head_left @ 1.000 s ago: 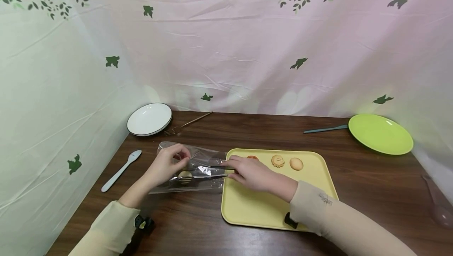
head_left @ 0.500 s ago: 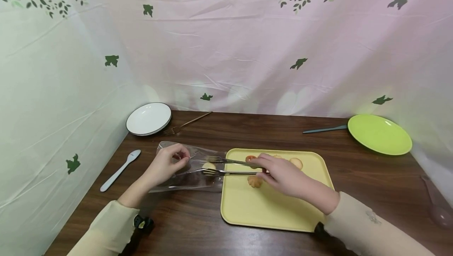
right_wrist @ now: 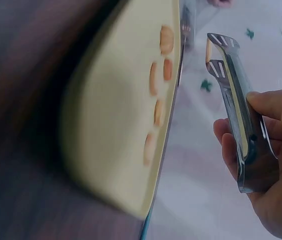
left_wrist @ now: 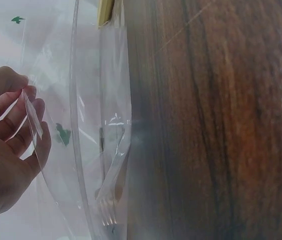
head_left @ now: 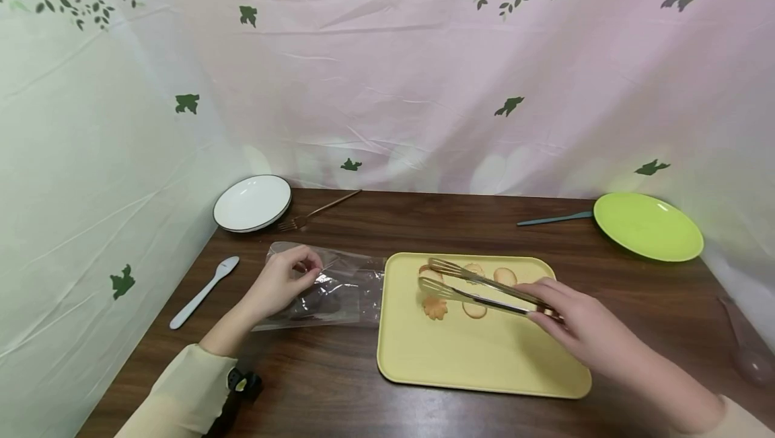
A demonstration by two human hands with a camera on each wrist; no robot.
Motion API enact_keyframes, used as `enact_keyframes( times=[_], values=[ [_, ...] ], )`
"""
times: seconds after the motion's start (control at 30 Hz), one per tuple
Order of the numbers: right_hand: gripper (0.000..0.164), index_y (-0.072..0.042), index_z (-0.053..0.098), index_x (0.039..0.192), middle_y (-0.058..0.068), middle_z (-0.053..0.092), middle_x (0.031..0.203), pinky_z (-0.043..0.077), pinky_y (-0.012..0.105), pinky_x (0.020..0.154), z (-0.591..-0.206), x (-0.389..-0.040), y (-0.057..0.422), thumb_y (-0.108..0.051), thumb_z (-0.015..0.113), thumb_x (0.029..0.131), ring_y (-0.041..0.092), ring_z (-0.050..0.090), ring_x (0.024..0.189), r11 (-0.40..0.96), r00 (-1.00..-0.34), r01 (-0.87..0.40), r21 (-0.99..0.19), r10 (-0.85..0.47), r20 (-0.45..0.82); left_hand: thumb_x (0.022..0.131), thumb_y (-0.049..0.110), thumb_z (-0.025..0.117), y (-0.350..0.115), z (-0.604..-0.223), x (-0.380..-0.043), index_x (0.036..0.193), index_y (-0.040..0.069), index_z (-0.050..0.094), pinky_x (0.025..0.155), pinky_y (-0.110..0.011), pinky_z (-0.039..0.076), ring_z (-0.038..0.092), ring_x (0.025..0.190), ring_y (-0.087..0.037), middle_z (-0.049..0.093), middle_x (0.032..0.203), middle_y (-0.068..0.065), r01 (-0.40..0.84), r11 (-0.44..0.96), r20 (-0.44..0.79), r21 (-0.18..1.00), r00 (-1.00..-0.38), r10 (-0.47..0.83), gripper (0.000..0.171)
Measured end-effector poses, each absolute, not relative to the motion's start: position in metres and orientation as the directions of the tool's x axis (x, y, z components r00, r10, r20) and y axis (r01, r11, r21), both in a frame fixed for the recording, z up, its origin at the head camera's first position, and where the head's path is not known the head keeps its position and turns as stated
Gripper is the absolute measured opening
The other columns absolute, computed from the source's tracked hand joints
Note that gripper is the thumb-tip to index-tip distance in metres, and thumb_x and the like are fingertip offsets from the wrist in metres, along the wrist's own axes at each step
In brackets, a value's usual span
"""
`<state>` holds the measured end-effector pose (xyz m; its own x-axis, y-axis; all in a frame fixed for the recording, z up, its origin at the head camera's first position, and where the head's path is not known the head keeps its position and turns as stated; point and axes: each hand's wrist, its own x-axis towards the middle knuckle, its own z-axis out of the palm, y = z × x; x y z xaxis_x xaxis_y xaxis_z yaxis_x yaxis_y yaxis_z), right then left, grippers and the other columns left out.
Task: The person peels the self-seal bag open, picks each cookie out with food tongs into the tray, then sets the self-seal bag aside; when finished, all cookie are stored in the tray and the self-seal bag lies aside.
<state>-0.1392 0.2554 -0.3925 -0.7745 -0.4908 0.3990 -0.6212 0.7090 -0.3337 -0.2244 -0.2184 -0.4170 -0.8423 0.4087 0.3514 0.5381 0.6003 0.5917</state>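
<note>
My left hand (head_left: 284, 280) pinches the edge of a clear plastic bag (head_left: 339, 293) lying on the table; in the left wrist view the film (left_wrist: 34, 117) shows between thumb and fingertips. Metal food tongs (head_left: 496, 301) are gripped in my right hand (head_left: 596, 327), their slotted tips pointing left above a yellow tray (head_left: 478, 364). In the right wrist view, a thin pale cookie (right_wrist: 208, 50) sits between the tong tips. Below the tongs, several cookies lie on the tray, among them a flower-shaped cookie (head_left: 434, 308) and a round cookie (head_left: 505, 276).
A white plate (head_left: 253, 202) stands at the back left with a fork (head_left: 317, 211) beside it. A pale spreader knife (head_left: 204, 293) lies left of the bag. At the back right are a green plate (head_left: 648, 226) and a blue-grey utensil (head_left: 554, 219). A translucent spoon (head_left: 747, 357) lies far right.
My right hand has drawn the tongs rightward from the bag to over the tray, bringing a cookie out between their tips. The left hand keeps its pinch on the bag.
</note>
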Motion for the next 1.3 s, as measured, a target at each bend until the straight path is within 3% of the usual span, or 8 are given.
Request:
enact_keyframes(
  times=[0.37, 0.53, 0.77, 0.97, 1.1, 1.17, 1.3],
  values=[
    [0.048, -0.016, 0.062, 0.118, -0.016, 0.056, 0.098, 0.03, 0.007, 0.059, -0.403, -0.097, 0.32, -0.006, 0.078, 0.074, -0.007, 0.044, 0.07, 0.852, -0.845, -0.47, -0.231, -0.358, 0.398, 0.089, 0.01, 0.065, -0.216, -0.418, -0.224, 0.087, 0.02, 0.063, 0.073, -0.033, 0.055, 0.061, 0.08, -0.007, 0.064, 0.086, 0.006, 0.527, 0.613, 0.335, 0.589, -0.849, 0.408, 0.01],
    [0.045, -0.017, 0.062, 0.115, -0.016, 0.056, 0.097, 0.035, 0.005, 0.063, -0.413, -0.088, 0.333, -0.011, 0.079, 0.074, -0.005, 0.053, 0.077, 0.886, -0.867, -0.419, -0.2, -0.325, 0.378, 0.088, 0.009, 0.065, -0.216, -0.417, -0.223, 0.087, 0.021, 0.062, 0.073, -0.032, 0.055, 0.06, 0.08, -0.007, 0.063, 0.086, 0.007, 0.526, 0.622, 0.336, 0.58, -0.85, 0.406, 0.012],
    [0.043, -0.015, 0.062, 0.113, -0.014, 0.055, 0.094, 0.036, 0.006, 0.062, -0.423, -0.084, 0.34, -0.015, 0.079, 0.074, -0.003, 0.052, 0.075, 0.908, -0.888, -0.379, -0.178, -0.302, 0.347, 0.089, 0.012, 0.065, -0.214, -0.419, -0.223, 0.087, 0.022, 0.062, 0.073, -0.032, 0.054, 0.059, 0.079, -0.006, 0.063, 0.086, 0.006, 0.515, 0.624, 0.317, 0.588, -0.856, 0.408, 0.01],
    [0.045, -0.016, 0.061, 0.118, -0.01, 0.059, 0.098, 0.034, 0.002, 0.069, -0.423, -0.084, 0.346, -0.013, 0.078, 0.076, -0.01, 0.051, 0.085, 0.892, -0.891, -0.367, -0.266, -0.253, 0.378, 0.086, 0.007, 0.067, -0.216, -0.423, -0.223, 0.086, 0.021, 0.063, 0.069, -0.027, 0.053, 0.058, 0.077, -0.005, 0.061, 0.084, 0.01, 0.506, 0.627, 0.296, 0.592, -0.861, 0.414, 0.014],
    [0.044, -0.013, 0.06, 0.123, 0.004, 0.062, 0.104, 0.022, -0.004, 0.082, -0.423, -0.085, 0.355, -0.01, 0.074, 0.081, -0.025, 0.037, 0.103, 0.871, -0.896, -0.315, -0.378, -0.142, 0.42, 0.086, 0.006, 0.066, -0.217, -0.427, -0.225, 0.085, 0.02, 0.063, 0.065, -0.026, 0.052, 0.058, 0.075, -0.006, 0.061, 0.081, 0.01, 0.472, 0.63, 0.247, 0.616, -0.876, 0.415, 0.014],
    [0.042, -0.01, 0.059, 0.124, 0.011, 0.062, 0.106, 0.023, -0.002, 0.077, -0.424, -0.085, 0.361, -0.015, 0.072, 0.084, -0.029, 0.03, 0.1, 0.88, -0.915, -0.24, -0.41, -0.063, 0.399, 0.088, 0.009, 0.065, -0.217, -0.431, -0.226, 0.085, 0.019, 0.063, 0.066, -0.026, 0.052, 0.058, 0.076, -0.007, 0.062, 0.082, 0.009, 0.438, 0.635, 0.196, 0.637, -0.888, 0.416, 0.011],
    [0.041, -0.004, 0.06, 0.121, 0.019, 0.062, 0.105, 0.028, 0.007, 0.06, -0.429, -0.084, 0.373, -0.023, 0.07, 0.086, -0.029, 0.029, 0.085, 0.904, -0.943, -0.082, -0.42, 0.066, 0.326, 0.091, 0.015, 0.063, -0.217, -0.439, -0.23, 0.087, 0.017, 0.064, 0.07, -0.028, 0.051, 0.058, 0.08, -0.009, 0.063, 0.085, 0.007, 0.354, 0.644, 0.075, 0.678, -0.905, 0.418, 0.004]
  ],
)
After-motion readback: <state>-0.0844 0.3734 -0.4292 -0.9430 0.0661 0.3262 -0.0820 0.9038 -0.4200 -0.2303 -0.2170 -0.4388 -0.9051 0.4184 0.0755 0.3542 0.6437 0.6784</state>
